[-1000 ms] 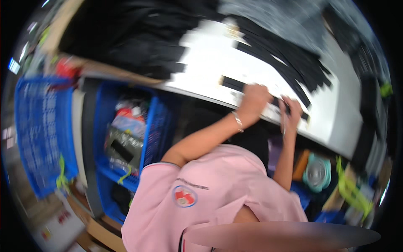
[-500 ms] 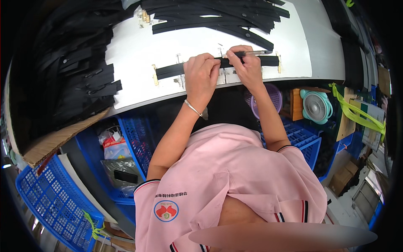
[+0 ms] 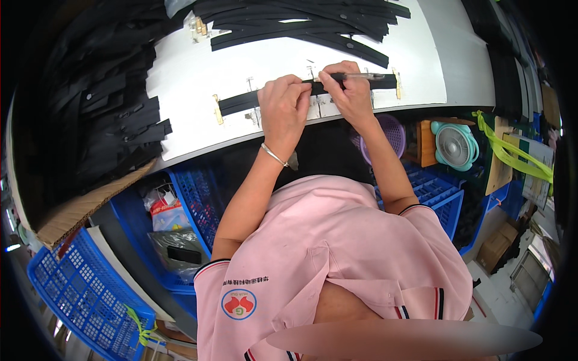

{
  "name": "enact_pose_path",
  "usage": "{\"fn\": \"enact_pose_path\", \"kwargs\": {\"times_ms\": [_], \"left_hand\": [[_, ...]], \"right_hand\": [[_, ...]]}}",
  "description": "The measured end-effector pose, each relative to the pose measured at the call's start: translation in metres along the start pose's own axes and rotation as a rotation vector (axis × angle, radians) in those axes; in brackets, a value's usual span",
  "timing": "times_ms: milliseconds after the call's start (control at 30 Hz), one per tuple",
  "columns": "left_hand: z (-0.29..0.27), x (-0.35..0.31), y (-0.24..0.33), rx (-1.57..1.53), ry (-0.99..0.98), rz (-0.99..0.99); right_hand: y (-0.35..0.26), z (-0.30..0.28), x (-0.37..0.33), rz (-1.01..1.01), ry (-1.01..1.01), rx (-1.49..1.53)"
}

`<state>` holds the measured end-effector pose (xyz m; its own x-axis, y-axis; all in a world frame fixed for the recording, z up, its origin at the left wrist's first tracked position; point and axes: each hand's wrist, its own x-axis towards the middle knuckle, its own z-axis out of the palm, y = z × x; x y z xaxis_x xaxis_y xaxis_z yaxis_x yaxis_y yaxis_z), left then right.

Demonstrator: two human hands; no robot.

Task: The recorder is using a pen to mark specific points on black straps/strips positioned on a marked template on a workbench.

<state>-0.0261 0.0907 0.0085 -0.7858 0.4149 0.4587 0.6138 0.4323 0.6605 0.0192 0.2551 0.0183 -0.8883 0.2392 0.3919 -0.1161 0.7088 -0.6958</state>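
Observation:
A black fabric strip [image 3: 238,103] lies across the white sheet [image 3: 186,126] on the table, its ends beside short yellowish tape pieces [image 3: 218,110]. My left hand [image 3: 283,111] is closed at the middle of the strip, thumb and fingertips bunched together on it. Just to its right, my right hand [image 3: 350,96] grips a pen [image 3: 368,76] with a clear barrel and dark grip. The pen lies nearly level above the strip, and its tip is hidden by my fingers. Dark pen marks [image 3: 251,84] show on the sheet along the strip.
More black strips [image 3: 301,30] are heaped at the table's far side. A large dark pile [image 3: 102,114] fills the left, beside a cardboard edge [image 3: 90,201]. Below the table are blue crates [image 3: 78,283], a purple basket [image 3: 391,135] and a turquoise fan [image 3: 454,146].
The whole view has shifted slightly. Both hands stay at the middle of the strip, the right one still with the pen.

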Motion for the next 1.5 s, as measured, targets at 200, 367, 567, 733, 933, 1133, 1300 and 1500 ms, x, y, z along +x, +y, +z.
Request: {"fn": "enact_pose_path", "kwargs": {"times_ms": [200,367,567,733,933,1133,1300,1500], "left_hand": [[0.001,0.000,0.001,0.009,0.005,0.004],[0.001,0.001,0.002,0.011,-0.010,0.001],[-0.001,0.002,0.004,0.020,-0.030,-0.007],[0.000,0.001,0.003,0.037,-0.042,-0.012],[0.000,0.001,0.005,0.065,-0.041,-0.013],[0.019,0.009,0.023,-0.017,-0.058,0.074],[0.057,0.033,0.055,-0.135,-0.107,0.176],[0.080,0.035,0.053,-0.116,-0.155,0.160]], "right_hand": [[0.005,0.000,0.000,-0.111,0.011,0.165],[0.009,0.001,-0.004,-0.069,-0.023,0.119],[0.005,-0.004,-0.001,-0.142,-0.017,0.150],[0.013,-0.037,-0.011,0.203,0.152,0.382],[0.050,-0.074,-0.014,0.353,0.226,0.324],[0.058,-0.074,-0.019,0.356,0.205,0.261],[0.053,-0.073,-0.016,0.337,0.198,0.259],[0.058,-0.071,-0.016,0.338,0.182,0.256]]}}
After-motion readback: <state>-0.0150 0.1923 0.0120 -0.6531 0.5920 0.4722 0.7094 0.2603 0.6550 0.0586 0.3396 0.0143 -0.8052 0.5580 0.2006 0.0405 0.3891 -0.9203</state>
